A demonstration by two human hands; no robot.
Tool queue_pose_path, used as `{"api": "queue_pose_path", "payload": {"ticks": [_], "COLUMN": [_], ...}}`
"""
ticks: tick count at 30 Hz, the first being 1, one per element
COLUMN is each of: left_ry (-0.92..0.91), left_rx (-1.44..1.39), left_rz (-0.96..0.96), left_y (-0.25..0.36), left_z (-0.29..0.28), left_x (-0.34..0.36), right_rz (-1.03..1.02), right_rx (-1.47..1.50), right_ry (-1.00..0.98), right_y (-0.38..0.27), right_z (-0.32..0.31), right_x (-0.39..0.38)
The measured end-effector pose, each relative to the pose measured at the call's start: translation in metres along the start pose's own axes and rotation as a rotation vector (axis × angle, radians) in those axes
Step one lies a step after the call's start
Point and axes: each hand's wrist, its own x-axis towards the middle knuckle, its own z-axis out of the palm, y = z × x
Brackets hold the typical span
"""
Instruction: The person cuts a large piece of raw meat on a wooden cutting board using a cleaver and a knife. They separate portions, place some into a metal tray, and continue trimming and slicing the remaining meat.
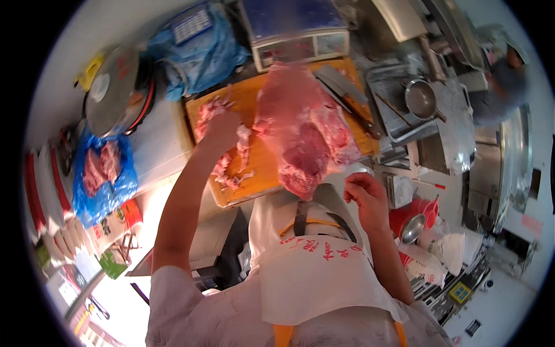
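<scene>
A large slab of raw pink meat (303, 130) lies across the orange cutting board (263, 184), its near end hanging at the board's front edge. My left hand (224, 126) is over the board's left side, among pale pink meat trimmings (222, 169). Blur and the hand's own back hide its fingers, so whether it grips a scrap is unclear. Off the board's near right corner, my right hand (367, 194) is raised in front of my apron with its fingers curled in; nothing shows in them. Two knives, a broad cleaver (336, 81) among them, rest right of the slab.
Behind the board stands a scale (300, 49) with a blue top. Blue plastic (205, 55) is bunched at the back left, near a large lidded pot (113, 95). Meat pieces lie on a blue bag (124, 191). A metal tray (393, 110) and strainer (420, 98) are right.
</scene>
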Motion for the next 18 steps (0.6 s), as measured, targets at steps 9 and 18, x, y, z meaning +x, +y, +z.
{"api": "queue_pose_path", "payload": {"ticks": [9, 18], "left_ry": [-0.131, -0.274], "left_rx": [-1.325, -1.263], "left_rz": [0.146, 0.462], "left_y": [0.186, 0.359], "left_z": [-0.091, -0.044], "left_x": [-0.044, -0.031], "right_rz": [-0.002, -0.074], "right_rx": [0.014, 0.09], "right_ry": [0.012, 0.531], "right_y": [0.0, 0.021], "right_z": [-0.022, -0.145], "right_x": [-0.014, -0.047]}}
